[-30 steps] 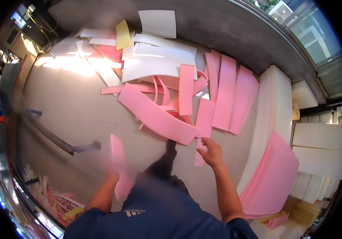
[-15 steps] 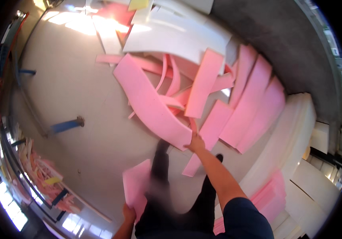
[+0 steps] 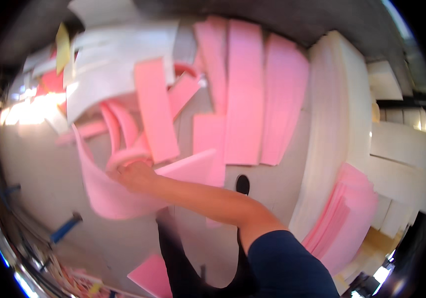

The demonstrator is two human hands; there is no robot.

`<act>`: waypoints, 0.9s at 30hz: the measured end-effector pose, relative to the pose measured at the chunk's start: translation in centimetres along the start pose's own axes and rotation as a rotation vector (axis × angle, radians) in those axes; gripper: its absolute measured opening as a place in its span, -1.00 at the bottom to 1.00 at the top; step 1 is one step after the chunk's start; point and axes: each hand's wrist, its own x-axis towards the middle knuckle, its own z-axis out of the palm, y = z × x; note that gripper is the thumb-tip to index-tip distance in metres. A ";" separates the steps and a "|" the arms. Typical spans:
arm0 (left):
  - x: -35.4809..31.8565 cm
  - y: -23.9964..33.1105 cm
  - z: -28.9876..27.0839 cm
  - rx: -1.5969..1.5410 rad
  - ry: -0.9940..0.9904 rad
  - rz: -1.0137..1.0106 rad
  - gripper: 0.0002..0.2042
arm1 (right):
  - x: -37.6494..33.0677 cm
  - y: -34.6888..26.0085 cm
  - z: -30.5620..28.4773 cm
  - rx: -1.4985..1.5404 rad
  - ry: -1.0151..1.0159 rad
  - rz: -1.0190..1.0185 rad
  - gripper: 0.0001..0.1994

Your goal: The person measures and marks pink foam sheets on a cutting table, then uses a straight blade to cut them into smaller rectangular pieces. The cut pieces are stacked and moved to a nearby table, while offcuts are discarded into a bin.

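My right hand (image 3: 134, 176) reaches across to the left, closed on the upper edge of a long pink foam sheet (image 3: 118, 201). That sheet bends into a curve, both its ends rising, and it hangs above the floor in front of my legs. My forearm covers part of it. Low in the picture, beside my left leg, a smaller pink foam piece (image 3: 151, 275) shows. My left hand is out of the picture, so what holds that piece is hidden. Right behind my right hand lie loose pink strips (image 3: 128, 126) and a straight pink foam panel (image 3: 156, 109).
Stacked pink panels (image 3: 244, 94) lie ahead, left of a long cream-white foam stack (image 3: 329, 99). More pink sheets (image 3: 344, 213) are piled at the right. A large white sheet (image 3: 118, 64) lies at the far left. A blue post (image 3: 65, 228) stands on the left.
My right hand has moved left and shifted its hold from the long sheet's near end to its middle, and the sheet now bends. The view has turned right; my left hand has left the picture.
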 end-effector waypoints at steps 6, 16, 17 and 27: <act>0.9 11.8 -1.4 0.050 0.105 0.238 -0.62 | -14.9 1.5 -32.6 -0.028 0.402 0.129 -0.47; 0.8 17.0 -4.9 0.004 0.427 0.303 -0.62 | -40.8 21.5 -41.0 0.653 0.895 0.791 -0.48; 1.0 16.4 -5.4 0.003 0.465 0.302 -0.62 | -43.3 25.1 -40.4 0.682 0.883 0.868 -0.46; 3.2 0.8 -12.3 0.173 0.935 0.542 -0.62 | -54.6 49.5 -28.1 -0.384 0.476 1.771 -0.12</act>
